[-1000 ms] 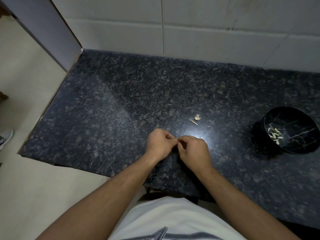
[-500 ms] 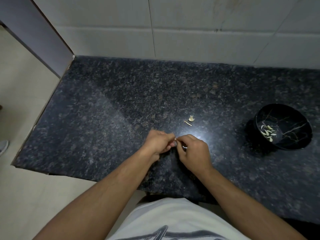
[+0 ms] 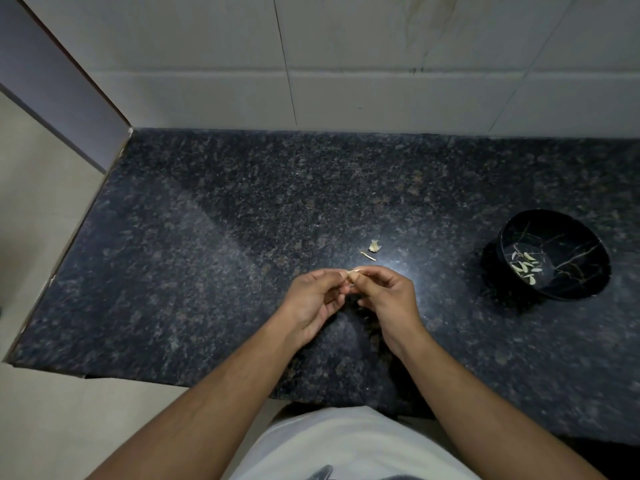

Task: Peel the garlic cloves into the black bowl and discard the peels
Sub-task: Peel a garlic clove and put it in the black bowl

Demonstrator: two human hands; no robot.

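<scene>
My left hand (image 3: 317, 299) and my right hand (image 3: 389, 299) meet just above the dark granite counter (image 3: 207, 271), fingertips together. Between them they pinch a small pale garlic clove (image 3: 355, 273), mostly hidden by the fingers. A bit of garlic peel (image 3: 374, 246) and a thin stem piece (image 3: 368, 256) lie on the counter just beyond my hands. The black bowl (image 3: 588, 247) with gold veins sits to the right and holds several peeled cloves (image 3: 524, 266).
A white tiled wall (image 3: 346, 81) runs along the back of the counter. The counter's left edge and front edge drop to a light floor (image 3: 41, 202). A grey panel (image 3: 52, 88) stands at the far left corner.
My hands have turned palms more upward and lifted slightly, and a tip of the clove now shows between the fingertips. The camera has tilted down a little.
</scene>
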